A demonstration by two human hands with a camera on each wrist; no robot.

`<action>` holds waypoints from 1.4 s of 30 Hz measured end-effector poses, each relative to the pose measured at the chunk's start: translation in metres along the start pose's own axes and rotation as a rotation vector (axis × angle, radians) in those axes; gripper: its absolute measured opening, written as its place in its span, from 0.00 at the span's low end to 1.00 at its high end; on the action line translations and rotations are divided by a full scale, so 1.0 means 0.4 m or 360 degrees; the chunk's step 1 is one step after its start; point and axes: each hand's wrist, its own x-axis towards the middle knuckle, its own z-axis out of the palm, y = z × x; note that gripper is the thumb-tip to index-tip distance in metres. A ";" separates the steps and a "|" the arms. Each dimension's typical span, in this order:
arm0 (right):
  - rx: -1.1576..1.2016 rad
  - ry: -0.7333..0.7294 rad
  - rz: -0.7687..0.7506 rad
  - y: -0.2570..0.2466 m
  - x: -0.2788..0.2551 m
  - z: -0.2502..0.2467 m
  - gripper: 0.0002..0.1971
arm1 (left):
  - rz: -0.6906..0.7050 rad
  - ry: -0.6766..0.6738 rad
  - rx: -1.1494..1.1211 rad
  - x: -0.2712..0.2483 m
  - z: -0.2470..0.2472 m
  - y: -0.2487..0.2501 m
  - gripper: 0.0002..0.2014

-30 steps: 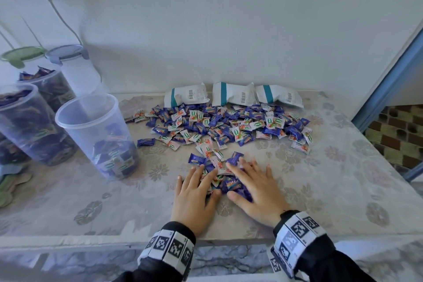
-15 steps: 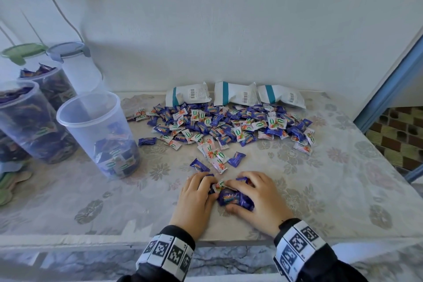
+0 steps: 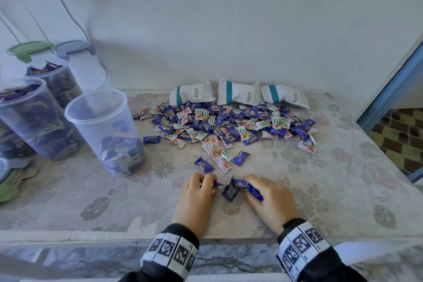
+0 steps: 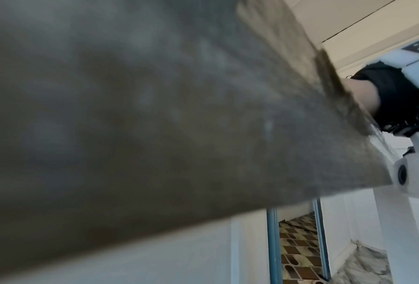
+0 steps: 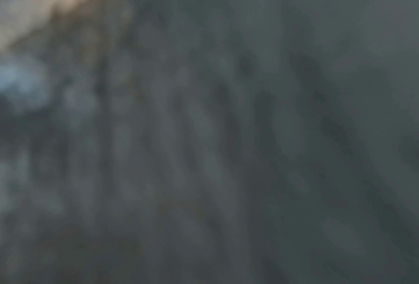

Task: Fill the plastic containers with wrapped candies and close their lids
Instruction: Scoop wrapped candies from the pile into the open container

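- Nearest you, your left hand (image 3: 196, 199) and right hand (image 3: 270, 199) lay on the patterned tablecloth (image 3: 343, 190) by the front edge, sleeves banded with black-and-white marker cuffs
- Your left fingers were curled round a few wrapped candies; your right fingers and thumb were curled round a small bunch of blue candies (image 3: 238, 189) that lay between the two hands
- Only the head view showed this: the left wrist view gave you mostly the blurred cloth edge from below, plus your right wrist (image 4: 364, 96) and a tiled floor beyond a doorway; the right wrist view was dark and blurred, with no fingers to make out
- Just beyond your hands, a few loose candies trailed up to the main candy pile (image 3: 231, 126) mid-table
- To your left stood an open plastic container (image 3: 100, 121), lidless and partly filled with candies
- Further left were two fuller containers (image 3: 34, 117), also lidless
- Behind them stood two lidded containers, one with a green lid (image 3: 27, 48), one with a grey-blue lid (image 3: 73, 47)
- Three white packets (image 3: 240, 94) lay against the wall behind the pile
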 end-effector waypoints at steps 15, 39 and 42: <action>0.0834 0.0349 0.0485 -0.125 0.105 -0.079 0.05 | 0.0136 0.0729 -0.0045 0.118 -0.404 -0.017 0.09; 0.0894 0.0018 -0.0057 -0.473 0.469 -0.032 0.04 | -0.0342 0.0188 -0.0319 0.197 -0.532 -0.337 0.51; 0.0755 -0.0139 -0.0216 -0.527 0.543 -0.007 0.05 | -0.0384 0.0136 -0.0515 0.190 -0.525 -0.357 0.52</action>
